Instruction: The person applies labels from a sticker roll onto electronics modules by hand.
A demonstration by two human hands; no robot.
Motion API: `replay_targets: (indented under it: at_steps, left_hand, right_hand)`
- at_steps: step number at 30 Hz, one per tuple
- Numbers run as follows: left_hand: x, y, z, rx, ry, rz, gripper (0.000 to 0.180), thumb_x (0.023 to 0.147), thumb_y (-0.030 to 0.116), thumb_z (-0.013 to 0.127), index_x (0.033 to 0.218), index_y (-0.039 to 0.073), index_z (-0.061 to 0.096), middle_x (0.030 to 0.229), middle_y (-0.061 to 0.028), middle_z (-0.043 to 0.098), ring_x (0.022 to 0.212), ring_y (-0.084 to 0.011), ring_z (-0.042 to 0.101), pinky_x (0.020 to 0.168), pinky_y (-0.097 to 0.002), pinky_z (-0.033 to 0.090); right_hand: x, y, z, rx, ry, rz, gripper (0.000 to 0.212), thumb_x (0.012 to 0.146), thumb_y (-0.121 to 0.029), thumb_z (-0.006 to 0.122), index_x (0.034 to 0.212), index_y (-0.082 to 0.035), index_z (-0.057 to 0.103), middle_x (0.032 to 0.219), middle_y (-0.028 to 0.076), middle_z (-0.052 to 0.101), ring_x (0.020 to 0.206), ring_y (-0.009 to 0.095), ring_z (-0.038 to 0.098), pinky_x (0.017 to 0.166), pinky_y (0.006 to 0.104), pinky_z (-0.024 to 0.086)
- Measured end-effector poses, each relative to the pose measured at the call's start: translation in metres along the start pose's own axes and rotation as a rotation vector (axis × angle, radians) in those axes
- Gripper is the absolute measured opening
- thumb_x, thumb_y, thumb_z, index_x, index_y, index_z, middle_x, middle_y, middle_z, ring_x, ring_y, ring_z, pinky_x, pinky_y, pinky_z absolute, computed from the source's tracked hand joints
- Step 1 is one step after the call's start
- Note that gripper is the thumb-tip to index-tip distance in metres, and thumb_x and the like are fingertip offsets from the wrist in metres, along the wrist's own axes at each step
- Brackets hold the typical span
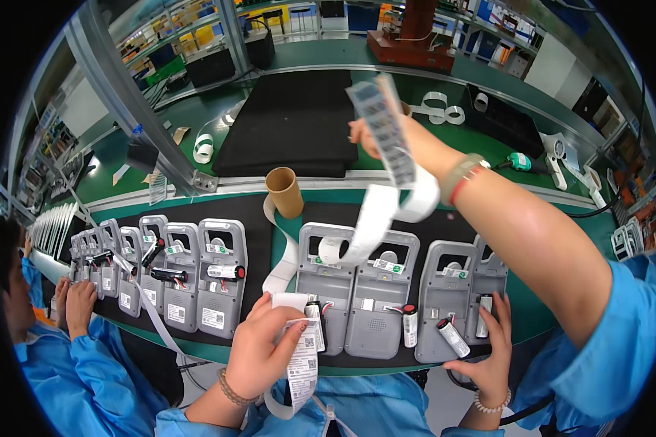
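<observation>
My left hand pinches a white strip of printed labels between thumb and fingers, and the strip's lower end curls down near my lap. Beside those fingers, a black battery with a white label lies on a grey handheld device housing. My right hand is open, thumb and fingers apart, around the lower end of the rightmost grey housing; its fingertips are beside a battery. Another wired battery lies tilted on the neighbouring housing.
From the right, another person's arm reaches over the bench with a blurred label sheet and a curling white strip. A cardboard tube stands behind the housings. At left, a co-worker's hands are near several more housings.
</observation>
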State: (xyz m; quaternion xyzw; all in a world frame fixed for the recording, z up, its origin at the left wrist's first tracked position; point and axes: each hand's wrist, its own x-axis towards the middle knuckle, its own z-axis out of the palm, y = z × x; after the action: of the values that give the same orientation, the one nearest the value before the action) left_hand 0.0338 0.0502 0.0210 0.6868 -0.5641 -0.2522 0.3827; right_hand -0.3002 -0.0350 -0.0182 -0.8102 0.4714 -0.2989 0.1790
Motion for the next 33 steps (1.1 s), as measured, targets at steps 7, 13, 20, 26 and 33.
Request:
replay_targets:
  at_steps: [7, 13, 20, 26, 33]
  left_hand:
    - [0.002, 0.008, 0.011, 0.016, -0.036, 0.106, 0.006, 0.081, 0.006, 0.06, 0.085, 0.005, 0.063, 0.082, -0.0099, 0.064, 0.081, -0.0305, 0.062, 0.101, -0.0502, 0.034]
    - [0.001, 0.002, 0.005, 0.044, -0.039, 0.093, 0.005, 0.08, 0.006, 0.061, 0.084, 0.004, 0.062, 0.084, -0.0108, 0.063, 0.084, -0.0304, 0.062, 0.101, -0.05, 0.034]
    - [-0.002, 0.009, -0.005, 0.063, -0.175, 0.281, 0.007, 0.076, 0.002, 0.063, 0.082, 0.003, 0.063, 0.084, -0.0111, 0.064, 0.081, -0.0289, 0.062, 0.078, -0.0364, 0.048]
    - [0.003, 0.011, 0.001, -0.017, -0.343, 0.383, 0.007, 0.077, 0.007, 0.066, 0.083, 0.005, 0.063, 0.088, -0.0107, 0.064, 0.077, -0.0274, 0.062, 0.07, -0.0354, 0.049]
    - [0.029, 0.018, 0.018, 0.061, -0.369, 0.524, 0.008, 0.083, 0.01, 0.061, 0.088, 0.005, 0.057, 0.103, -0.012, 0.059, 0.104, -0.0326, 0.056, 0.087, -0.041, 0.046]
  right_hand:
    - [0.007, 0.001, -0.002, 0.033, -0.022, 0.023, 0.09, 0.045, -0.042, 0.087, 0.12, -0.006, 0.053, 0.14, 0.018, 0.035, 0.132, 0.044, 0.023, 0.104, 0.0526, 0.025]
    - [0.017, -0.036, -0.006, -0.286, -0.021, -0.111, 0.085, 0.051, -0.058, 0.078, 0.116, -0.008, 0.058, 0.139, 0.018, 0.034, 0.129, 0.043, 0.027, 0.104, 0.055, 0.023]
    - [0.056, -0.061, 0.019, -0.286, -0.217, -0.492, 0.046, 0.066, -0.03, 0.072, 0.109, -0.016, 0.062, 0.12, 0.012, 0.053, 0.101, 0.027, 0.054, 0.083, 0.0384, 0.044]
    - [0.075, -0.025, 0.002, -0.455, -0.027, -0.411, 0.054, 0.064, -0.03, 0.075, 0.112, -0.01, 0.058, 0.113, 0.01, 0.055, 0.095, 0.029, 0.055, 0.081, 0.0394, 0.044]
    - [0.077, -0.009, 0.014, -0.512, 0.118, -0.289, 0.058, 0.061, -0.043, 0.071, 0.1, -0.004, 0.056, 0.102, 0.01, 0.055, 0.092, 0.029, 0.052, 0.079, 0.0392, 0.041]
